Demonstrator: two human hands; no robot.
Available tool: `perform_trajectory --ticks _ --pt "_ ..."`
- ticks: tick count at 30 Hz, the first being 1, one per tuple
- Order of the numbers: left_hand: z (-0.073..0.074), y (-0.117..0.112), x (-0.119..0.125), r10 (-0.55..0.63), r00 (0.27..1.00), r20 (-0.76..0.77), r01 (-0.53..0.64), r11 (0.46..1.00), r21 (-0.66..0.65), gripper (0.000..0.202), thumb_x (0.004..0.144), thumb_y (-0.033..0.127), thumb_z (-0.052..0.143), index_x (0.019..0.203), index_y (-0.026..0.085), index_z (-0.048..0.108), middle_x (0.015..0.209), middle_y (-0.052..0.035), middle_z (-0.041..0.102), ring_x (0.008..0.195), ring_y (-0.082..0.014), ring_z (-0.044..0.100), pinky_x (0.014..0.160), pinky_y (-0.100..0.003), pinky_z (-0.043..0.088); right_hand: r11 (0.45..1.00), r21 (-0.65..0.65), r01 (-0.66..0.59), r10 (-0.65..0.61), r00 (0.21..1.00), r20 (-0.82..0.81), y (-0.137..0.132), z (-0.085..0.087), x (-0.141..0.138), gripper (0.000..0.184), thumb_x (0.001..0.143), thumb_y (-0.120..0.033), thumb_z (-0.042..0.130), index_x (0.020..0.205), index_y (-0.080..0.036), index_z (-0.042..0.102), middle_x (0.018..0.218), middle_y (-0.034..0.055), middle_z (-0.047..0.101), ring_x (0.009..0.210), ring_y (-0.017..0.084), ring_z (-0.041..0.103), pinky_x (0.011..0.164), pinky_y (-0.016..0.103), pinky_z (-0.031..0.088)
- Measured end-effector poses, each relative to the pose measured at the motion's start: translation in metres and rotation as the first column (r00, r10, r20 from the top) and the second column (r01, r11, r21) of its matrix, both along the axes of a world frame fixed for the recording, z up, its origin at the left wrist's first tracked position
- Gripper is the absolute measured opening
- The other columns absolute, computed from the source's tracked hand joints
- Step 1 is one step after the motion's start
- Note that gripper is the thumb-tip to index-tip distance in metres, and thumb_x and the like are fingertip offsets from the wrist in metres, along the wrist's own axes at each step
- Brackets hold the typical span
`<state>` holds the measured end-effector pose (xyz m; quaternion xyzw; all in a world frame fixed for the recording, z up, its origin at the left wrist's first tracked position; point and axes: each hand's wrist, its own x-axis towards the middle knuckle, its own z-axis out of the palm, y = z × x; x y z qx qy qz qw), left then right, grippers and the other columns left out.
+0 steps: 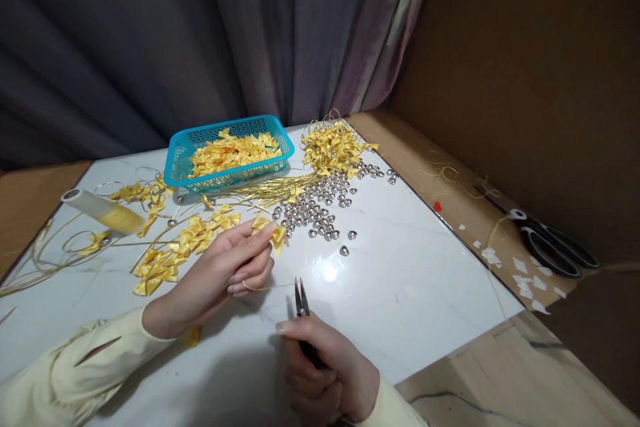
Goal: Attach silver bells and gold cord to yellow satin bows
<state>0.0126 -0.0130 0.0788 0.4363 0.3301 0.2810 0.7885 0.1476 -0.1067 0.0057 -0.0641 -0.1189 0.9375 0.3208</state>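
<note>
Between the thumb and fingers of my left hand (235, 260) is a yellow ribbon bow (274, 232). A thin gold cord (275, 287) trails from under these fingers to the right. My right hand (325, 373) is wrapped round a pair of pliers (301, 303), whose slim jaws point away from me, slightly parted, close to the cord's end. Whether the jaws touch the cord I cannot tell. Loose yellow bows (193, 240) lie to the left of my left hand, and small silver heart-shaped beads (310, 210) are scattered beyond it.
A blue basket (173, 167) of yellow bows stands at the back. Beside it are a heap of bows with cords (333, 147) and a bundle of gold cords (270, 188). A glue bottle (105, 212) lies at left; black-handled scissors (550, 247) and paper scraps (523, 280) lie at right.
</note>
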Motion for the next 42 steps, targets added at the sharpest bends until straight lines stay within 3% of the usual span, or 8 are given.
perform_trajectory --ticks 5,10,15,18,20,25,28,42 --pt "0.001 0.001 -0.002 -0.05 0.999 -0.019 0.049 0.998 -0.05 0.033 0.09 0.034 0.053 0.064 0.017 0.041 0.04 0.0112 0.026 0.036 -0.0032 0.014 0.034 -0.012 0.016 1.0 0.024 0.0 0.0 1.0 0.02 0.001 0.0 -0.001 0.049 0.083 -0.039 0.053 0.04 -0.017 0.044 0.024 -0.0087 0.027 0.018 0.003 0.019 0.02 0.012 0.022" --pt "0.001 0.001 -0.003 -0.055 0.997 -0.049 0.053 0.998 -0.039 0.036 0.09 0.035 0.052 0.062 0.017 0.039 0.04 0.0109 0.026 0.037 -0.0041 0.014 0.035 -0.013 0.016 0.996 0.007 0.091 -0.092 0.988 0.127 -0.001 -0.001 -0.003 0.051 0.082 -0.037 0.054 0.037 -0.017 0.042 0.022 -0.0088 0.024 0.017 0.003 0.018 0.019 0.013 0.016" --pt "-0.001 0.001 -0.002 0.034 0.989 -0.142 -0.019 0.994 0.104 0.036 0.091 0.034 0.053 0.061 0.016 0.044 0.041 0.0082 0.031 0.046 -0.007 0.029 0.052 -0.013 0.037 0.995 0.034 0.098 -0.103 0.978 0.183 -0.002 0.001 -0.004 0.052 0.079 -0.037 0.058 0.034 -0.016 0.041 0.021 -0.0083 0.024 0.016 0.003 0.019 0.019 0.013 0.015" --pt "0.001 0.0 0.0 0.001 0.997 -0.073 0.001 0.999 0.036 0.039 0.092 0.032 0.051 0.057 0.016 0.042 0.038 0.0082 0.028 0.046 -0.0075 0.035 0.065 -0.018 0.044 0.996 -0.001 0.092 -0.09 0.977 0.196 -0.001 0.005 -0.003 0.051 0.077 -0.037 0.058 0.034 -0.017 0.041 0.022 -0.009 0.024 0.016 0.003 0.019 0.019 0.013 0.014" --pt "0.004 0.0 0.001 -0.038 0.999 0.009 0.039 0.998 -0.047 0.041 0.092 0.03 0.049 0.055 0.017 0.039 0.037 0.0094 0.024 0.04 -0.0066 0.029 0.062 -0.02 0.046 0.996 -0.031 0.082 -0.075 0.98 0.182 -0.001 0.007 -0.002 0.051 0.077 -0.039 0.058 0.035 -0.017 0.04 0.022 -0.0095 0.024 0.016 0.003 0.018 0.019 0.012 0.014" --pt "0.006 0.001 0.005 -0.027 0.995 0.092 0.043 0.985 -0.17 0.039 0.088 0.03 0.057 0.057 0.017 0.037 0.04 0.01 0.024 0.039 -0.0053 0.013 0.037 -0.013 0.026 0.999 0.004 0.042 -0.042 0.991 0.124 0.0 0.005 -0.002 0.051 0.078 -0.04 0.057 0.035 -0.017 0.04 0.022 -0.0091 0.024 0.018 0.002 0.016 0.02 0.012 0.016" --pt "0.006 0.002 0.007 -0.02 0.995 0.095 0.039 0.977 -0.211 0.035 0.087 0.029 0.058 0.061 0.016 0.039 0.041 0.0101 0.024 0.041 -0.0056 0.009 0.037 -0.013 0.019 1.0 0.01 -0.001 0.0 0.998 0.065 0.001 0.003 -0.002 0.048 0.078 -0.04 0.057 0.039 -0.017 0.043 0.023 -0.0092 0.026 0.017 0.002 0.018 0.02 0.012 0.018" --pt "0.021 0.003 0.013 -0.069 0.967 0.246 0.166 0.903 -0.397 0.024 0.089 0.021 0.055 0.067 0.015 0.047 0.042 0.0106 0.018 0.04 -0.0055 0.007 0.034 -0.014 0.014 1.0 -0.001 -0.021 0.021 0.999 0.05 0.002 0.002 -0.001 0.045 0.082 -0.036 0.053 0.043 -0.016 0.045 0.024 -0.0095 0.027 0.017 0.002 0.018 0.019 0.011 0.021"
